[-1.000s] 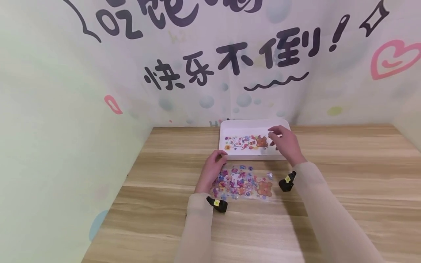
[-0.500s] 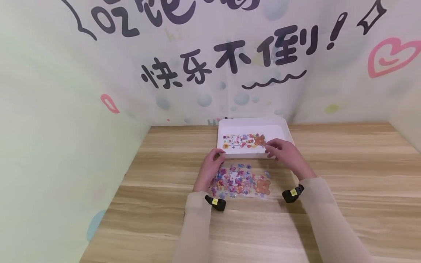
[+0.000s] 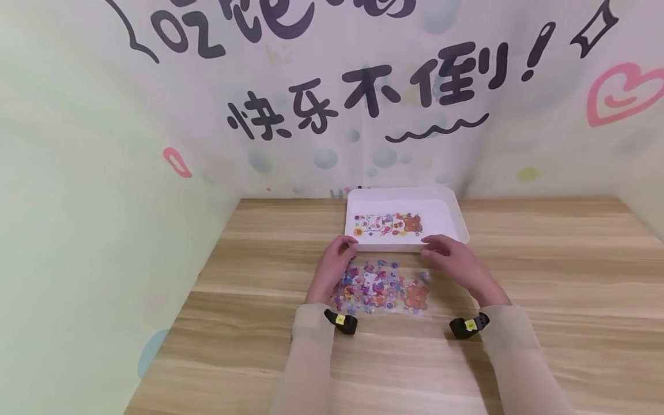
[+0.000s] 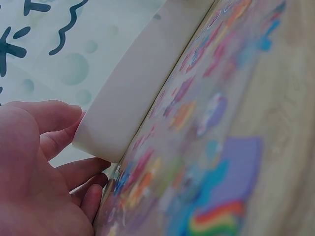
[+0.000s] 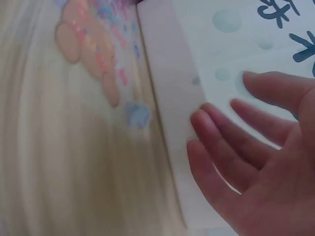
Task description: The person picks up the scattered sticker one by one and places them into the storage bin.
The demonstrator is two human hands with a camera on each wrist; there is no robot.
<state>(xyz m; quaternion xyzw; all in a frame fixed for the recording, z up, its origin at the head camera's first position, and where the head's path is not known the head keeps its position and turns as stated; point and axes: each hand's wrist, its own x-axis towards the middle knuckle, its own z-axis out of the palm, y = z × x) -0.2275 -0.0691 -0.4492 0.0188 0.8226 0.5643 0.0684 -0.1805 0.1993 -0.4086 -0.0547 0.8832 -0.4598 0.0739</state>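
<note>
A shallow white tray (image 3: 447, 222) stands on the table against the back cloth. In it lies a sticker sheet (image 3: 374, 225) with a white bear and a brown bear. My left hand (image 3: 333, 270) grips the tray's near left corner, thumb and forefinger at the rim and the other fingertips low against its wall (image 4: 133, 93). Beside the near right part of the tray is my right hand (image 3: 461, 266), its fingers loosely spread and holding nothing (image 5: 261, 157). Between the hands, in front of the tray, clear sticker sheets (image 3: 370, 286) with bears and small colourful shapes lie flat.
The wooden table (image 3: 394, 369) spreads out on all sides of the tray. A printed white cloth (image 3: 290, 161) with dark lettering hangs right behind it, and a pale cloth wall (image 3: 104, 230) rises on the left. Each wrist wears a small black camera (image 3: 346, 323).
My right hand has drawn back from over the inside of the tray, toward me, to its front edge. The left hand keeps its place at the corner. Tray and sheets look unmoved.
</note>
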